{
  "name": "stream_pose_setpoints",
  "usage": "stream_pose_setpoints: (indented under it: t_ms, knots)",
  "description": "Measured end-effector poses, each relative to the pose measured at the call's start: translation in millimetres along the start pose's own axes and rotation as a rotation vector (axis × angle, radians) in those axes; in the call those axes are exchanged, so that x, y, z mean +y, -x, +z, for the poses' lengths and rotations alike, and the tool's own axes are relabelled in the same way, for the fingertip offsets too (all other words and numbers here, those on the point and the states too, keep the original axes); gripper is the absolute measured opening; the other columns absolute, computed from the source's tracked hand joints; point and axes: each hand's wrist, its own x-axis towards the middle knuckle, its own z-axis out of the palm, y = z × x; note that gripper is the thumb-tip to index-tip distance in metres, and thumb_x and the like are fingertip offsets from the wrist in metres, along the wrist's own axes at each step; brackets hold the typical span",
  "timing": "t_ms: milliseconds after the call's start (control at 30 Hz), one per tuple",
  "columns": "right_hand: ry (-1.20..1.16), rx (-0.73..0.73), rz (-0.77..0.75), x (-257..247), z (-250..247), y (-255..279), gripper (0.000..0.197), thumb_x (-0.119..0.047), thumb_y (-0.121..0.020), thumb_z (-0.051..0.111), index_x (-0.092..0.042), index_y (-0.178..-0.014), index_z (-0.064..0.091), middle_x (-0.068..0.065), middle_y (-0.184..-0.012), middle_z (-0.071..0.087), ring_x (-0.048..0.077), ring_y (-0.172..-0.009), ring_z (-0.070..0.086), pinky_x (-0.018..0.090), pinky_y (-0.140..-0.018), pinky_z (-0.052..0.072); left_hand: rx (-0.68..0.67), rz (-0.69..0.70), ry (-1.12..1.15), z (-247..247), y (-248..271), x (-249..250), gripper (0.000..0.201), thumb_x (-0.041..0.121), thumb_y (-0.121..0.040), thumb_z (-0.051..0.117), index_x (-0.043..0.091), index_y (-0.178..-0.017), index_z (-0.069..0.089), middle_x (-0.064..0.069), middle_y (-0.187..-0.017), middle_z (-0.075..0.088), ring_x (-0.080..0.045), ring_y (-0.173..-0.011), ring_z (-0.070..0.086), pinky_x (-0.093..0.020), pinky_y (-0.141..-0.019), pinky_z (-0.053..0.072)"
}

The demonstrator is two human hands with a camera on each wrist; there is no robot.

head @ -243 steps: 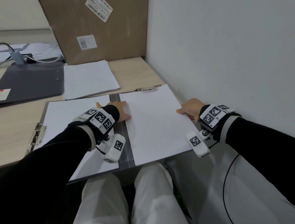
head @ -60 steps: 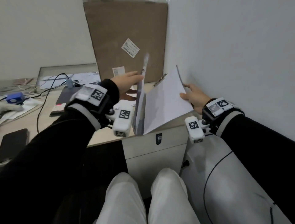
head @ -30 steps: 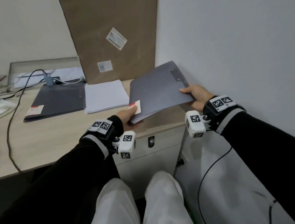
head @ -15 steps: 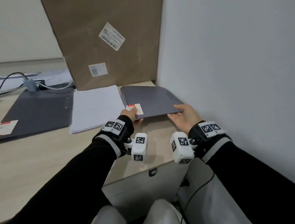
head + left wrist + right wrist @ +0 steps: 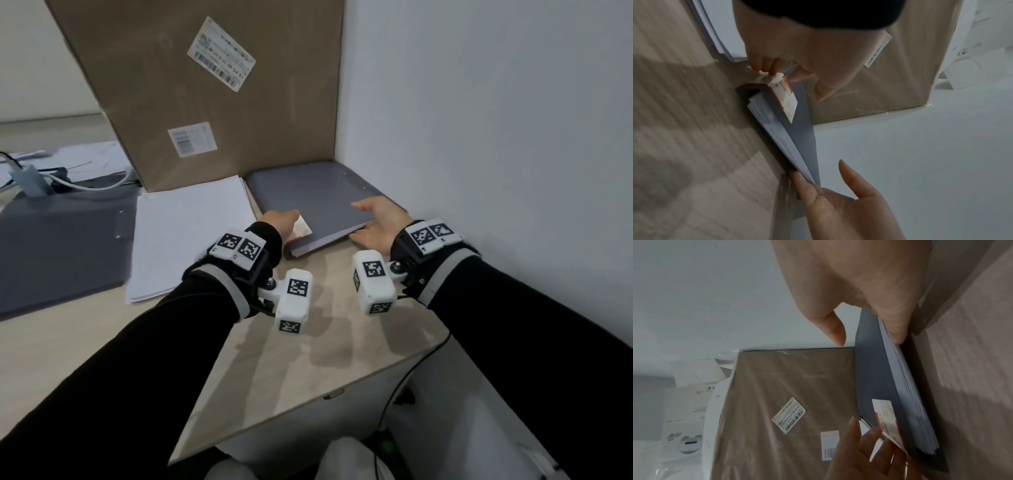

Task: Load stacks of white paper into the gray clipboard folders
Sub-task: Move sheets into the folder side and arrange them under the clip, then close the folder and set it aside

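cardboard box [image 5: 219,92]: big, brown, leaning upright at back of desk, against the wall corner; landmark
shipping label [image 5: 222,59]: white with barcode, tilted, high on the box's front
small label [image 5: 192,138]: white, barcode, lower on the box's front, below the shipping label
plastic wrap: clear film over the box, shows in the right wrist view
desk [image 5: 329,346]: light wood grain, box stands on it
wall [image 5: 479,120]: white, right of the box
white cable [image 5: 85,183]: left of the box's base, runs to a blue-grey plug [image 5: 29,181]
loose sheets [image 5: 85,159]: left of the box, far back, blurred
white packaging [image 5: 688,404]: left of the box in the right wrist view, printed pictures, unclear
drawer front [image 5: 325,425]: white, under the desk edge, nearer than the box
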Motion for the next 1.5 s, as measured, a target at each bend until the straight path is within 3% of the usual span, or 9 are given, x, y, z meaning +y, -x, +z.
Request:
stream_pose_setpoints:
  t_ms: [100,200,300,533,867,1067,1200,1367,1500]
  knots:
    - [0.041,0.087,0.059,-0.9,-6.2,-1.2,0.072,-0.016,-0.082,0.06,-0.004,-0.146,0.03,0.014,-0.154,0.029,0.029,-0.135,0.041,0.036,-0.108,0.039,-0.003,0.031,0.009,-5.3,4.5,-4.4,0.05,0.031,-0.097,0.044,-0.002,-0.135,0.046,-0.016,-0.13,0.054,-0.032,-0.118,0.053,-0.025,-0.079,0.035]
    - [0.054,0.088,0.06,-2.6,-4.6,27.6,0.042,-0.006,-0.091,0.05,-0.007,-0.133,0.045,0.015,-0.141,0.044,0.028,-0.123,0.051,0.035,-0.093,0.048,-0.023,0.113,0.044,-22.7,11.4,-14.3,0.041,0.023,-0.095,0.049,0.0,-0.128,0.055,-0.016,-0.132,0.055,-0.029,-0.115,0.053,-0.029,-0.099,0.043]
    - [0.196,0.104,-0.11,3.6,3.2,41.1,0.05,-0.001,-0.089,0.052,-0.009,-0.137,0.042,0.014,-0.149,0.032,0.03,-0.14,0.032,0.038,-0.112,0.03,0.034,0.175,0.068,-52.3,20.9,-33.5,0.033,0.016,-0.093,0.05,0.002,-0.121,0.062,-0.014,-0.129,0.059,-0.024,-0.115,0.053,-0.037,-0.108,0.041]
    - [0.665,-0.168,-0.211,43.6,91.6,72.5,0.038,-0.009,-0.09,0.054,-0.006,-0.127,0.055,0.005,-0.118,0.053,0.02,-0.116,0.046,0.027,-0.086,0.042,0.363,0.128,0.108,-161.0,27.8,-94.4,0.033,0.004,-0.09,0.043,0.005,-0.113,0.068,-0.009,-0.104,0.068,-0.017,-0.073,0.053,-0.026,-0.073,0.044]
    - [1.13,-0.433,-0.27,127.9,227.5,66.8,0.039,-0.007,-0.092,0.05,-0.003,-0.131,0.055,0.012,-0.138,0.052,0.026,-0.13,0.047,0.032,-0.104,0.039,0.787,-0.201,-0.114,-310.1,19.2,-180.1,0.048,0.029,-0.076,0.055,0.017,-0.122,0.06,-0.017,-0.131,0.056,-0.038,-0.12,0.053,-0.042,-0.105,0.042]
    - [1.48,-0.327,-0.269,148.5,245.8,37.8,0.057,-0.019,-0.094,0.047,-0.008,-0.147,0.029,0.012,-0.155,0.029,0.032,-0.147,0.014,0.034,-0.116,0.019,0.69,-0.377,-0.278,-328.2,7.2,-192.6,0.061,0.031,-0.075,0.064,0.0,-0.126,0.049,-0.024,-0.125,0.055,-0.041,-0.115,0.055,-0.044,-0.097,0.045]
    - [1.565,-0.321,-0.19,149.9,238.2,23.6,0.062,-0.027,-0.095,0.05,-0.001,-0.146,0.027,0.013,-0.154,0.031,0.03,-0.142,0.029,0.031,-0.11,0.026,0.637,-0.36,-0.168,-342.5,-11.7,-202.6,0.068,0.033,-0.08,0.067,-0.002,-0.135,0.045,-0.02,-0.136,0.051,-0.035,-0.127,0.05,-0.04,-0.099,0.042]
    - [1.617,-0.337,-0.122,151.3,234.5,17.5,0.063,-0.031,-0.099,0.042,-0.006,-0.151,0.016,0.011,-0.16,0.015,0.028,-0.147,0.017,0.036,-0.118,0.017,0.603,-0.439,-0.01,-346.3,-13.3,-197.5,0.062,0.044,-0.073,0.073,-0.002,-0.111,0.055,-0.022,-0.079,0.056,-0.032,-0.064,0.057,-0.038,-0.066,0.046]
    - [1.663,-0.357,-0.106,145.0,231.7,16.8,0.061,-0.03,-0.102,0.035,-0.007,-0.152,0.01,0.009,-0.161,0.008,0.026,-0.149,0.01,0.034,-0.118,0.011,0.562,-0.42,0.031,-358.1,-11.8,-200.3,0.083,0.058,-0.073,0.067,-0.004,-0.127,0.051,-0.025,-0.102,0.062,-0.026,-0.055,0.05,-0.029,-0.05,0.04]
